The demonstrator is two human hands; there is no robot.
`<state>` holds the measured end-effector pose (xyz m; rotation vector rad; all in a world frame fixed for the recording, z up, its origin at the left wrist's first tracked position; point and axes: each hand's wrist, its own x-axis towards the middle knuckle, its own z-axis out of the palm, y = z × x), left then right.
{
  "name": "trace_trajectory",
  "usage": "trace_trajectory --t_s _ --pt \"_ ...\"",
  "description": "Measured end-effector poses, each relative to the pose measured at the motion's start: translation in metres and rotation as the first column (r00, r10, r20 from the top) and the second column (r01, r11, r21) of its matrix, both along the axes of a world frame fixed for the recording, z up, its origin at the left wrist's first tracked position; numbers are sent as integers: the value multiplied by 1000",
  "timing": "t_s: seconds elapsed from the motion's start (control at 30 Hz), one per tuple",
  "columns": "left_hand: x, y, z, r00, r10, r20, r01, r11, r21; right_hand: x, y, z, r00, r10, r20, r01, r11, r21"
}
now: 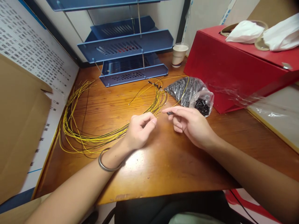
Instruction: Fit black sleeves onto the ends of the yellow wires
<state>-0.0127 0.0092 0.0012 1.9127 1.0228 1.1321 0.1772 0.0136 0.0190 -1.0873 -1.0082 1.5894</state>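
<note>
My left hand is closed in a pinch on a thin yellow wire, whose tip sticks out past the thumb. Just to its right, my right hand pinches a small black connector housing between finger and thumb. A small gap separates the two hands. Behind and left of them lies a loose coil of yellow and black wires, with several black ends bunched near the middle. Beyond my right hand sits a clear plastic bag with small black pieces showing at its mouth.
A blue tiered tray stands at the back of the wooden table. Near it are a paper cup and a red box carrying tape rolls and white tissue. Cardboard borders the left side.
</note>
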Motion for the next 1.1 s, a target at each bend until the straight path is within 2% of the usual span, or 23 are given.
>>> trace_trajectory --t_s 0.27,0.57,0.77,1.1 --pt "0 -1 1 1000 14 9 -14 1000 -26 1 0 -2 993 48 111 -49 999 6" --pt "0 -1 0 1000 13 7 -13 1000 -13 0 -2 6 955 17 295 -64 987 150" --pt "0 0 0 1000 18 -16 -18 1000 -11 -1 -4 5 941 -9 337 -68 974 217" --pt "1 0 1 999 9 -31 -9 1000 -6 1 -3 3 925 -4 380 -93 967 236"
